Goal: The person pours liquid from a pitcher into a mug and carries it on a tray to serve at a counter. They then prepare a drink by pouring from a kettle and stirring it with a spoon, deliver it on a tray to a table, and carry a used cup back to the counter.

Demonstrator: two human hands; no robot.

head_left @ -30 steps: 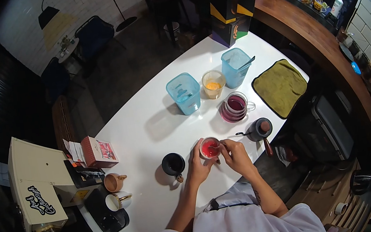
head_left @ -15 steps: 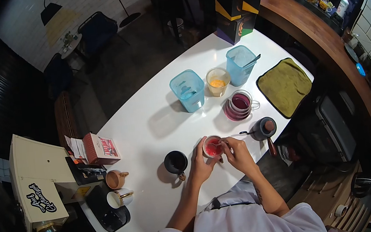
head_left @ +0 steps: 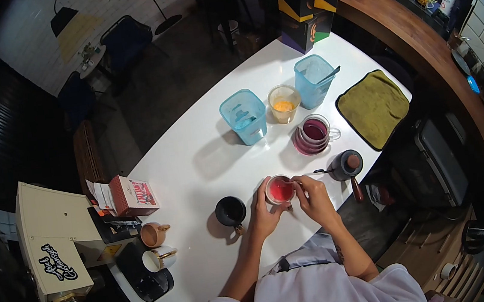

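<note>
My left hand [head_left: 264, 216] is wrapped around a small cup [head_left: 270, 194] of red liquid near the front of the white table. My right hand [head_left: 315, 198] pinches a spoon [head_left: 289, 183] at the cup's rim; its lower end is hard to make out in the liquid. Left of the cup stands a black mug [head_left: 230, 211]. To the right is a dark grey pot [head_left: 341, 170] with a wooden knob and handle. Behind it sits a glass server [head_left: 308, 145] with dark red liquid.
Two blue plastic containers [head_left: 245, 127] [head_left: 312, 91] flank a cup of yellow contents [head_left: 284, 115]. A green cloth [head_left: 375, 112] lies at the right edge. A cream machine [head_left: 52, 228], a red box [head_left: 127, 196] and two mugs [head_left: 152, 235] [head_left: 154, 260] stand left. Black boxes [head_left: 306, 22] stand at the far end.
The spoon in my right hand has moved from the middle of the red liquid towards the cup's right rim. My left hand still holds the cup. The view has shifted slightly.
</note>
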